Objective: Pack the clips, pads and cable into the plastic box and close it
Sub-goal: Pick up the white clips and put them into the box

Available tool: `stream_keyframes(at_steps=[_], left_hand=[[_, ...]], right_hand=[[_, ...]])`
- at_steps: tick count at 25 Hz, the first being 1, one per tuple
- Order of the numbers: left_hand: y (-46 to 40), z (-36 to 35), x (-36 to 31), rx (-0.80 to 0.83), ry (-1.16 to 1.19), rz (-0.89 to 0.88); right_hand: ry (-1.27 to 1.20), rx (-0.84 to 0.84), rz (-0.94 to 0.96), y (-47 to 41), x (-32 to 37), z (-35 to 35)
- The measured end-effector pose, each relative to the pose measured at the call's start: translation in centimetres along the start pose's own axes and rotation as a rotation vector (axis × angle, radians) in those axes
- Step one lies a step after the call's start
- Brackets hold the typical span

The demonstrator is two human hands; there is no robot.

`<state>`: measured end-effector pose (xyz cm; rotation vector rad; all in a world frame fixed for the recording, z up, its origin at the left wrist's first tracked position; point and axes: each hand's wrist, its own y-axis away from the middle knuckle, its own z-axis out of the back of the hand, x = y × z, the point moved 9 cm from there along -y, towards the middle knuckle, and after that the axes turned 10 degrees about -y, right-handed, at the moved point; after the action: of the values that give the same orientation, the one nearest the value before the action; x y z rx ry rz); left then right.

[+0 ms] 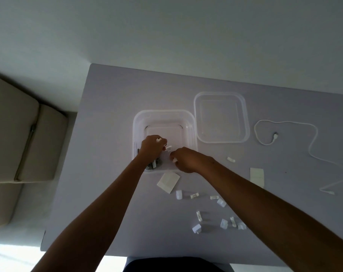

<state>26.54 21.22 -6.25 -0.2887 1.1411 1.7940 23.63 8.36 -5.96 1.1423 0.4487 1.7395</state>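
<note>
Here, two pads (pixel 168 179), one cable (pixel 312 148), one box (pixel 139 122).

Surface: we record a pale grey table (pixel 111 99) filling the centre and right of the frame.
Box: a clear plastic box (pixel 188 122) stands on it at centre, lid off.
Lid: a clear lid (pixel 245 122) lies flat just right of the box, apart from it.
Cable: a white cable (pixel 315 134) lies loosely looped at the right of the frame.
Pads: we note one white pad (pixel 168 182) just below the box and another (pixel 256 174) at centre right.
Clips: small white clips (pixel 199 215) lie scattered at lower centre right; a single clip (pixel 230 159) lies between the box and the second pad.
</note>
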Motion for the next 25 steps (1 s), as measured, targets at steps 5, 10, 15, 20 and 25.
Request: stream_keyframes(at_steps=[5,10,15,20,25], left_hand=[[0.7,-3.8,-1.4,0.138,-0.385,-0.183],[2.8,-5.3,-4.0,0.163,-0.525,-0.392],[2.0,-4.4,-4.3,-0.061,-0.554,-0.415],[2.7,-6.7,-4.4,0.059,-0.611,-0.366],[7.2,-5.5,-5.7,-0.175,-0.524,-0.449]], right_hand=[[-0.198,-0.248,0.043,4.6,-0.5,2.6],[-0.455,-0.578,0.162,9.4,-2.3,5.0],[-0.627,-0.914,0.133,13.8,-6.9,4.2],[-0.556,-0.804,0.032,13.5,-9.8,-3.1],[-0.389,-0.872,-0.133,14.9,-12.8,-7.6]])
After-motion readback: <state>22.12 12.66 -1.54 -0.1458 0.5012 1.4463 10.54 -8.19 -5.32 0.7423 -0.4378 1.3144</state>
